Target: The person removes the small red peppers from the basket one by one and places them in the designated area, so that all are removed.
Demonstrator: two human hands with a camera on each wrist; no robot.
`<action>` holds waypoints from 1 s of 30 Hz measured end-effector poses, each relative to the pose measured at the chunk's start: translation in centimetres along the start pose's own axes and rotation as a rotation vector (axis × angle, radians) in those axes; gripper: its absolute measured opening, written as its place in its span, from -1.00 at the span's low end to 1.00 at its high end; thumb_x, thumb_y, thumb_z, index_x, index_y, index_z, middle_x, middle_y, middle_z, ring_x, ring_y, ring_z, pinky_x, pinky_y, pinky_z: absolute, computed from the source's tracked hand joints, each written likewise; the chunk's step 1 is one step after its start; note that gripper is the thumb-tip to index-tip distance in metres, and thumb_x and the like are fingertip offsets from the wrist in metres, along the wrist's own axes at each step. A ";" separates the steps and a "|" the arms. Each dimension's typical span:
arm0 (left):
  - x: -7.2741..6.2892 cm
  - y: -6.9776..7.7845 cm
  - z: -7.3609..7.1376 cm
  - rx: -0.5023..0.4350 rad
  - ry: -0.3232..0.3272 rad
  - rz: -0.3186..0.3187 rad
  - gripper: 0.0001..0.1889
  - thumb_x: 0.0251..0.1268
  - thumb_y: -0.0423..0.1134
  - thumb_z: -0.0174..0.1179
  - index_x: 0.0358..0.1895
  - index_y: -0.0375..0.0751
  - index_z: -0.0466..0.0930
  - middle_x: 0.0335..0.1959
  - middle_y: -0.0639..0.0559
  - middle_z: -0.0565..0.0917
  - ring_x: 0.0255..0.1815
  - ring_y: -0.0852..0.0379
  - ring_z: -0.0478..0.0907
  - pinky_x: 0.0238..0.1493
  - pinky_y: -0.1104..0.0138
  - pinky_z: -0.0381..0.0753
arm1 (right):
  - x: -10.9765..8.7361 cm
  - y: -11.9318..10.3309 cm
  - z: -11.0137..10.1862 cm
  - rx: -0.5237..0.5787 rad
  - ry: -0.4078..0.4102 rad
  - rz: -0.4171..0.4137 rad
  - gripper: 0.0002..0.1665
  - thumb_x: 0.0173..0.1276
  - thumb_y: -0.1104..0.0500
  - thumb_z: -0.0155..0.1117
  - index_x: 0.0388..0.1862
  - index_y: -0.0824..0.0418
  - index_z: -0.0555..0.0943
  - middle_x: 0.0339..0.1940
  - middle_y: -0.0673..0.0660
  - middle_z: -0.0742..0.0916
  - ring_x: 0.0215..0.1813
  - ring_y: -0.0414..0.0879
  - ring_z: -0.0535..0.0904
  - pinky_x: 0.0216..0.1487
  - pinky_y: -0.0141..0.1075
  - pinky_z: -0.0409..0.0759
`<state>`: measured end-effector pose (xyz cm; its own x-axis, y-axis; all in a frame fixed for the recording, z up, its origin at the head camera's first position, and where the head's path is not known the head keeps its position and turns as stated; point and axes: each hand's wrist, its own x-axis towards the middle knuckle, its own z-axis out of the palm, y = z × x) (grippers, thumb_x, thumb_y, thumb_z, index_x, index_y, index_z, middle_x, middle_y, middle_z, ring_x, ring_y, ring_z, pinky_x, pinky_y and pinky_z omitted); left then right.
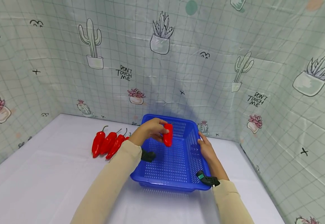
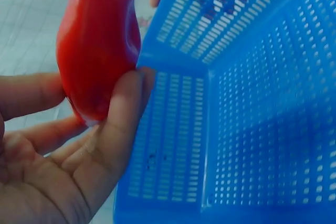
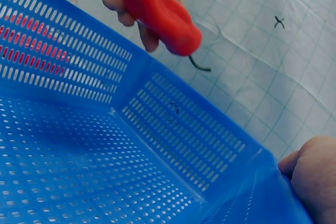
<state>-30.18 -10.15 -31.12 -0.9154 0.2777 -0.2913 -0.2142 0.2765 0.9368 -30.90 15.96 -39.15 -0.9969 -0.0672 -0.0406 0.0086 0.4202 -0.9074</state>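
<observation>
A glossy red chili pepper point(image 1: 168, 135) is pinched between the thumb and fingers of my left hand point(image 1: 155, 127), above the far part of a blue plastic basket point(image 1: 165, 185). In the right wrist view the pepper's dark stem point(image 3: 199, 65) points away from the hand. My right hand point(image 1: 207, 148) grips the basket's right rim, its thumb on the edge; in the right wrist view only part of that hand point(image 3: 316, 174) shows. The basket's perforated floor point(image 1: 169, 158) is bare where it shows. Left of the basket several red chili peppers point(image 1: 114, 146) lie side by side, one partly behind my left arm.
A white tabletop point(image 1: 39, 174) carries the basket and peppers. Behind and at both sides hangs a gridded curtain point(image 1: 179, 77) printed with potted cacti; the basket's far edge is close to it. Dark straps point(image 1: 207, 179) circle both wrists.
</observation>
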 end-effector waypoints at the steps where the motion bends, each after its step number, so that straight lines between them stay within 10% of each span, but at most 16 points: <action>1: -0.2 -0.1 -0.4 -0.005 -0.006 0.006 -0.35 0.38 -0.44 0.11 0.50 -0.26 0.15 0.26 -0.36 0.46 -0.05 -0.24 0.68 -0.09 0.10 0.73 | 0.0 0.0 0.0 0.002 -0.003 -0.002 -0.37 0.61 0.21 -0.33 0.61 0.18 -0.03 0.59 0.36 0.06 0.55 0.35 0.04 0.52 0.23 0.01; 30: -4.9 -3.8 -10.8 -0.039 0.117 0.089 -0.33 0.44 -0.31 0.06 0.54 -0.24 0.02 0.25 -0.39 0.46 -0.05 -0.12 0.68 0.13 0.02 0.61 | -0.3 -0.1 0.0 -0.009 -0.009 -0.008 -0.38 0.62 0.20 -0.33 0.61 0.20 -0.04 0.59 0.38 0.06 0.54 0.36 0.04 0.52 0.23 0.01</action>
<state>-28.56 -22.47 -31.13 -0.9644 0.1895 -0.1844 -0.1416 0.2191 0.9654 -30.57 15.97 -39.06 -0.9962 -0.0787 -0.0372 0.0000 0.4274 -0.9041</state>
